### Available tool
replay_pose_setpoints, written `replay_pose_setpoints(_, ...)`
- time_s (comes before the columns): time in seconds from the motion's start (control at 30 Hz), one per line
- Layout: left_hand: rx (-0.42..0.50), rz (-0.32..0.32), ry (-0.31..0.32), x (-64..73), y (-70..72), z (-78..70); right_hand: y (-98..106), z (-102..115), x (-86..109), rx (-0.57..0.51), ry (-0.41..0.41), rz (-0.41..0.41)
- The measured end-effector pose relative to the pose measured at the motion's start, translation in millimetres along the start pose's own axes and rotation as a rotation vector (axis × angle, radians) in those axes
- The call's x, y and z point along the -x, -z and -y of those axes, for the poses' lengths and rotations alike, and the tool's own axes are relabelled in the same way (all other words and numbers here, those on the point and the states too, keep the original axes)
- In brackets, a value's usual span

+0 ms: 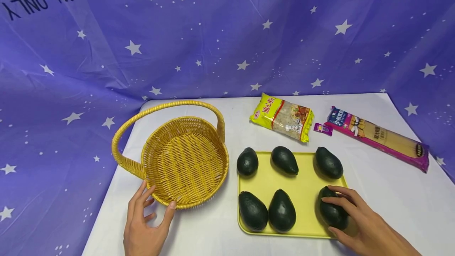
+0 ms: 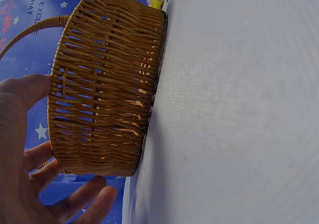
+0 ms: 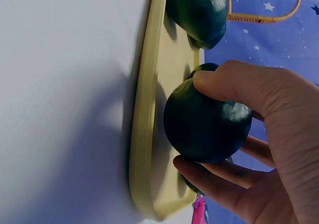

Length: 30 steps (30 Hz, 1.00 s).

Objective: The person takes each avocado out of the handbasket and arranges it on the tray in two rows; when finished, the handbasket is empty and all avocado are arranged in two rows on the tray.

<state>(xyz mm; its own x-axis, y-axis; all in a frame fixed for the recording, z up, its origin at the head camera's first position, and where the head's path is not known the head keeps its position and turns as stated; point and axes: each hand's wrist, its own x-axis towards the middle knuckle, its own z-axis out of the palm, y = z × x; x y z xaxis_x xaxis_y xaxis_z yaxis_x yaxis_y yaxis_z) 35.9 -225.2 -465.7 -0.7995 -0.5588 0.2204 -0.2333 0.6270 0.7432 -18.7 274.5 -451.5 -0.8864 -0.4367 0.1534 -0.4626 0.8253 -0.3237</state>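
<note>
My right hand (image 1: 362, 220) holds a dark green avocado (image 1: 330, 210) at the front right corner of a yellow tray (image 1: 305, 192). In the right wrist view the thumb lies on one side of this avocado (image 3: 207, 119) and the fingers on the other. Several more avocados rest on the tray, among them one at the front left (image 1: 253, 210) and one at the back right (image 1: 328, 163). On the left, my left hand (image 1: 145, 224) is spread at the near rim of a yellow wicker basket (image 1: 188, 165); its thumb touches the rim (image 2: 52, 84). Nothing lies in the basket.
Behind the tray lie a yellow bag of pasta (image 1: 282, 117), a small purple packet (image 1: 323, 129) and a long pack of spaghetti (image 1: 380, 137). The basket's tall handle (image 1: 177, 104) arches over it. A purple starry cloth (image 1: 213, 50) hangs behind the white table (image 1: 117, 224).
</note>
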Motion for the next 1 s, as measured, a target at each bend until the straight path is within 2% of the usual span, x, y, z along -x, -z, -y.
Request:
replay_pose_setpoints(0.2, 0.0, -0.001, 0.004, -0.5, 0.0, 0.4, -1.2, -2.6, 1.6, -0.027, -0.001, 0.011)
replay_pose_setpoints(0.4, -0.012, -0.005, 0.014, -0.3, -1.1, 0.8, -1.8, -3.0, 0.2, -0.024, -0.052, 0.069)
replay_pose_setpoints(0.67, 0.003, 0.005, -0.013, 0.1, 1.4, 2.0, 0.7, 1.1, 0.2, -0.01, -0.065, 0.093)
replay_pose_setpoints(0.8, -0.022, 0.001, -0.066, -0.9, 3.1, 2.6, 2.8, 2.6, -1.5, 0.001, -0.066, 0.098)
replay_pose_setpoints(1.0, -0.089, -0.032, -0.211, -5.7, 7.5, 6.4, 4.9, 6.2, -5.2, 0.021, -0.054, 0.108)
